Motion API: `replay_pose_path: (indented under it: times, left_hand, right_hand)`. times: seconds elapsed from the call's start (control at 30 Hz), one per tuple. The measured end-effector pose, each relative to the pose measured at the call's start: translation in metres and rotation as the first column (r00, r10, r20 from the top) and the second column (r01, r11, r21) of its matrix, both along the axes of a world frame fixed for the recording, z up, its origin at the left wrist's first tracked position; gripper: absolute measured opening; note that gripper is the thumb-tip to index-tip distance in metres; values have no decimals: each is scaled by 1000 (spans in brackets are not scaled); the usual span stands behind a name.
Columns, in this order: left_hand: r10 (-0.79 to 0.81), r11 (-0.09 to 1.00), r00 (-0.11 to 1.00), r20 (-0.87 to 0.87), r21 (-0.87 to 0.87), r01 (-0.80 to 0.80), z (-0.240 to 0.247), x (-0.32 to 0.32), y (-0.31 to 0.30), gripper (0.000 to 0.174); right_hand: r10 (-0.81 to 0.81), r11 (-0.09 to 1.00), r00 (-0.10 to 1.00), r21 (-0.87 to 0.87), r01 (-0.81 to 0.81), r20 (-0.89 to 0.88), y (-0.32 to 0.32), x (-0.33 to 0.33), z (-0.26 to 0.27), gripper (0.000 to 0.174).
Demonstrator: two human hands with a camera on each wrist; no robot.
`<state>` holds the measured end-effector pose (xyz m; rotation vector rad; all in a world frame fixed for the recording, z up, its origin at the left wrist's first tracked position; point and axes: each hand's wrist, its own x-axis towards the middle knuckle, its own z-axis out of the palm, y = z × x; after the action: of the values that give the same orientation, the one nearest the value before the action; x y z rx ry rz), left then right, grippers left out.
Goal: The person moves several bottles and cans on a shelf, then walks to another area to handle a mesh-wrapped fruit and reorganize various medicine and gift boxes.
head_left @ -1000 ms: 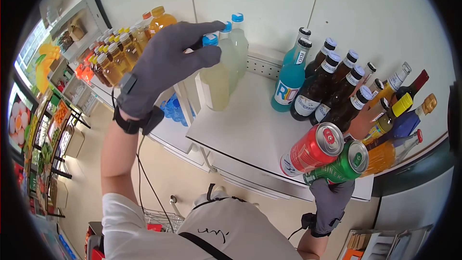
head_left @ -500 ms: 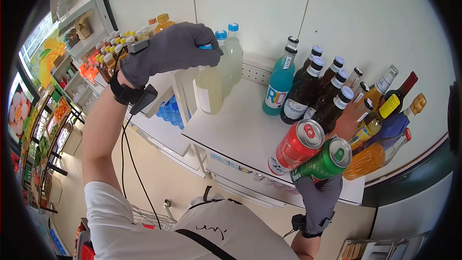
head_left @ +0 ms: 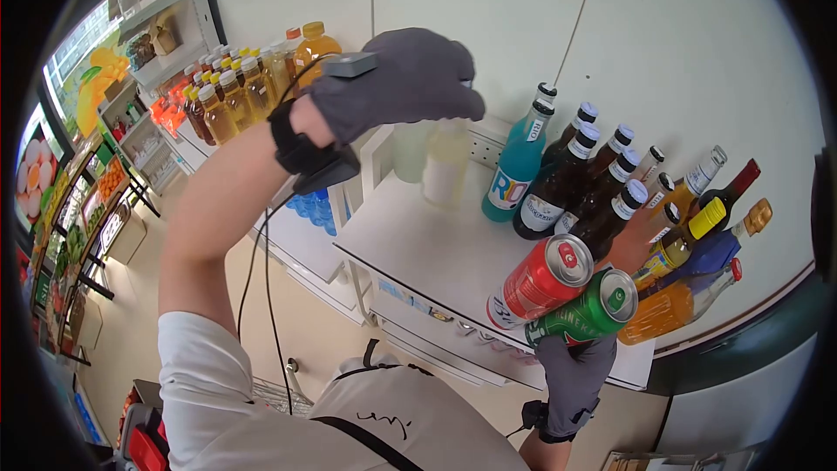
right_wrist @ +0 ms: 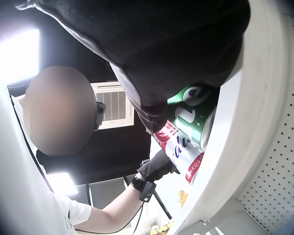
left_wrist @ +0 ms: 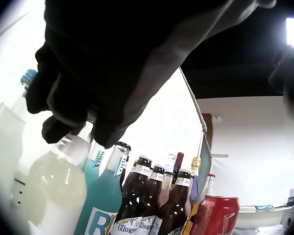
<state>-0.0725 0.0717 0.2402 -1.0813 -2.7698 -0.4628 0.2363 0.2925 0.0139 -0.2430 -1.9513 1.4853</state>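
Observation:
My gloved left hand [head_left: 401, 83] grips the capped neck of a pale cloudy-yellow bottle [head_left: 445, 166], its fingers hiding the cap. That bottle is upright and slightly blurred over the white shelf [head_left: 392, 235]. Behind it to the left stands another pale bottle [head_left: 408, 157], whose blue cap shows in the left wrist view. Two turquoise RIO bottles [head_left: 513, 170] stand just right of it. My gloved right hand [head_left: 575, 379] holds a green beer can [head_left: 593, 310] from below, at the shelf's front edge. Beside it leans a red beer can [head_left: 545, 275] with white lettering.
Several brown beer bottles [head_left: 558, 196] crowd behind the cans. Farther right are an orange drink bottle [head_left: 663, 310] and a yellow-capped bottle [head_left: 671, 253]. Small amber bottles [head_left: 218, 113] fill a shelf at the left. A shopping cart [head_left: 283, 392] stands below on the floor.
My left hand has closed round the bottle's neck and moved right with it, towards the turquoise bottles. My right hand stays at the green can; the view has shifted slightly.

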Motion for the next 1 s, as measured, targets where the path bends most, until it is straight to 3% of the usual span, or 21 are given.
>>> replay_pose_path:
  times: [0.07, 0.17, 0.6, 0.73, 1.0]
  left_hand:
    - [17, 1000, 1000, 22, 1, -17, -2, -2, 12, 52]
    - [-66, 998, 978, -200, 4, 68, -20, -24, 31, 52]
    - [-92, 987, 973, -209, 113, 118, -40, -68, 69, 48]
    - [-98, 988, 991, -93, 109, 108, -39, -74, 75, 49]
    - [-91, 990, 977, -190, 91, 110, -45, -76, 76, 58]
  right_hand:
    - [8, 1000, 1000, -13, -7, 22, 0, 0, -1, 40]
    - [-21, 1000, 999, -11, 21, -25, 0, -1, -6, 41]
    - [-46, 997, 998, -64, 49, 50, -1, 0, -5, 45]
    - [-61, 998, 997, 2, 61, 50, 7, 2, -16, 45]
    - [-71, 997, 997, -22, 71, -6, 0, 0, -11, 46]
